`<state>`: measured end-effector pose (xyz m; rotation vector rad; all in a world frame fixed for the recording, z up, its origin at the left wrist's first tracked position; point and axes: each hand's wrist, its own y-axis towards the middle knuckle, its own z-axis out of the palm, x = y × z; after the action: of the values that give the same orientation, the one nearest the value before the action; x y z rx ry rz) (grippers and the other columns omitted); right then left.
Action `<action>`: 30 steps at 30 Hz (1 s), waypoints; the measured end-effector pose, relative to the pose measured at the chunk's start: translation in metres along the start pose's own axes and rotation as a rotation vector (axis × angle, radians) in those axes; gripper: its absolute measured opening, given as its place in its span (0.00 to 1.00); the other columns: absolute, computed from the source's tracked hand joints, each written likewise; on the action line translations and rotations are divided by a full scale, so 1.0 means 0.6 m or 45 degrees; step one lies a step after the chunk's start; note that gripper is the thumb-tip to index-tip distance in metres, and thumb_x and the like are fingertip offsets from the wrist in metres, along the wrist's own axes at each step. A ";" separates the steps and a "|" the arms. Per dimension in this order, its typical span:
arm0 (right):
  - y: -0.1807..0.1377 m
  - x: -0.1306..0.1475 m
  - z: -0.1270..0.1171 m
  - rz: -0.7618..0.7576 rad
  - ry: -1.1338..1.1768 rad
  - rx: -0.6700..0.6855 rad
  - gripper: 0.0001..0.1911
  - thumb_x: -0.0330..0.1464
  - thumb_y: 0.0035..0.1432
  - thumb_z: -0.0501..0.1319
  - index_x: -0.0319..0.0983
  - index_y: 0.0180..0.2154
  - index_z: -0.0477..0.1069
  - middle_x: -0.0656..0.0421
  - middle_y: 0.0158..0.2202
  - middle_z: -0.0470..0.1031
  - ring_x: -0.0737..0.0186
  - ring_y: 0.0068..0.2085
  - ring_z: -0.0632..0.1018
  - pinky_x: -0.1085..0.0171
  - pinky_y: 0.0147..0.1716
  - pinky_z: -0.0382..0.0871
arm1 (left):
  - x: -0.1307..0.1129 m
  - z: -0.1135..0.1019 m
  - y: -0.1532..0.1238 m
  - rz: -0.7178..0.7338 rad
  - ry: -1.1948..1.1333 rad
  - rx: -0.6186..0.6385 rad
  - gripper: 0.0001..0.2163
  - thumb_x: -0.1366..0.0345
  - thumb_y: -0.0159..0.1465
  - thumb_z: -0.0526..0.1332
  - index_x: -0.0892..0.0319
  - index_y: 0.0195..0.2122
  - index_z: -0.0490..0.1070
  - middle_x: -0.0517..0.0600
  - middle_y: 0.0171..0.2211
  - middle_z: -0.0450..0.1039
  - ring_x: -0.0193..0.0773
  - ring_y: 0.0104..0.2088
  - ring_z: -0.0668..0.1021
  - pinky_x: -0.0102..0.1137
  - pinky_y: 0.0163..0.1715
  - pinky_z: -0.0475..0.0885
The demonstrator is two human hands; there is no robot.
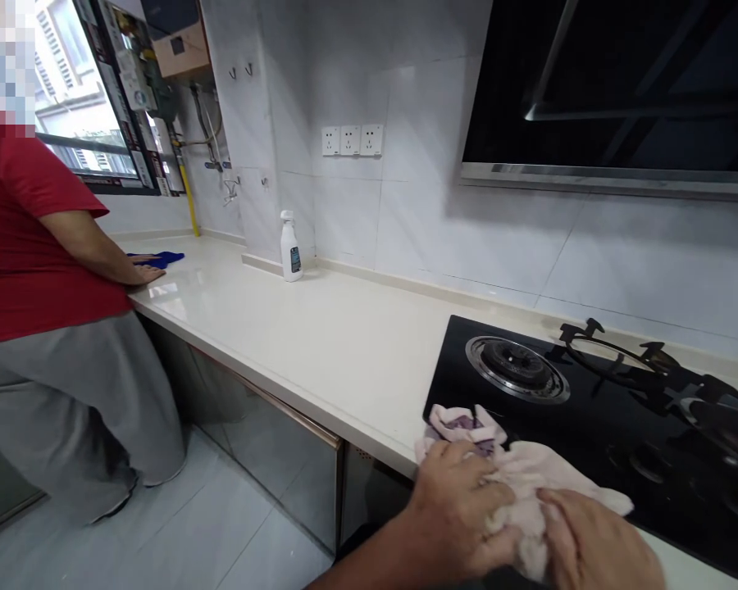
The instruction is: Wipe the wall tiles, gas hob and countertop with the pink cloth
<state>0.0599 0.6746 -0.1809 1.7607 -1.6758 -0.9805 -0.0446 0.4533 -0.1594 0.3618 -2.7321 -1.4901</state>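
Observation:
A pale pink cloth (553,467) lies bunched over the front left part of the black gas hob (434,385). My left hand (461,508) is closed on its left part, fingers curled into the folds. Close to its right, my right hand (603,541) also grips the cloth, with the thumb pressed on it; some of its fingers are hidden. Beyond my left fingers, a pink and purple bunch of cloth (467,426) rests at the hob's corner. Whether it is part of the same cloth, I cannot tell.
A round burner (517,369) has no grate on it; a black pan support (608,360) lies at the back. On the pale counter (271,319) stands a white spray bottle (290,250). Far left, a person in a red shirt (43,238) leans over a blue cloth (163,260).

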 end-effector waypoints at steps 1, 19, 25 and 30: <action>0.017 0.032 0.009 -0.051 0.005 -0.027 0.15 0.38 0.71 0.54 0.42 0.48 0.77 0.54 0.45 0.81 0.50 0.44 0.80 0.50 0.45 0.70 | 0.017 -0.023 -0.011 -0.048 0.031 -0.041 0.16 0.50 0.65 0.62 0.52 0.46 0.80 0.56 0.46 0.80 0.53 0.50 0.78 0.47 0.49 0.73; 0.149 0.321 0.052 -0.160 0.433 -0.166 0.22 0.33 0.67 0.59 0.42 0.62 0.66 0.49 0.54 0.75 0.43 0.59 0.72 0.44 0.61 0.62 | 0.171 -0.116 -0.162 -0.340 0.554 -0.617 0.15 0.66 0.67 0.52 0.52 0.53 0.67 0.55 0.58 0.71 0.56 0.69 0.63 0.63 0.64 0.62; 0.087 0.252 0.042 -0.151 0.477 -0.226 0.21 0.25 0.63 0.56 0.44 0.56 0.69 0.54 0.54 0.75 0.47 0.56 0.73 0.48 0.58 0.62 | 0.098 -0.047 -0.154 -0.328 0.495 -0.580 0.20 0.66 0.63 0.54 0.51 0.57 0.64 0.56 0.64 0.63 0.62 0.73 0.54 0.65 0.61 0.65; 0.020 0.146 0.029 -0.182 0.339 -0.235 0.24 0.26 0.60 0.56 0.44 0.57 0.68 0.54 0.55 0.75 0.46 0.57 0.73 0.47 0.57 0.61 | 0.043 0.037 -0.141 -0.189 0.491 -0.588 0.22 0.67 0.60 0.56 0.52 0.58 0.64 0.59 0.65 0.62 0.63 0.72 0.56 0.67 0.61 0.63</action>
<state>0.0363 0.5887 -0.1953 1.8152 -1.2697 -0.8856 -0.0557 0.4224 -0.2448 0.7504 -2.0360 -1.7976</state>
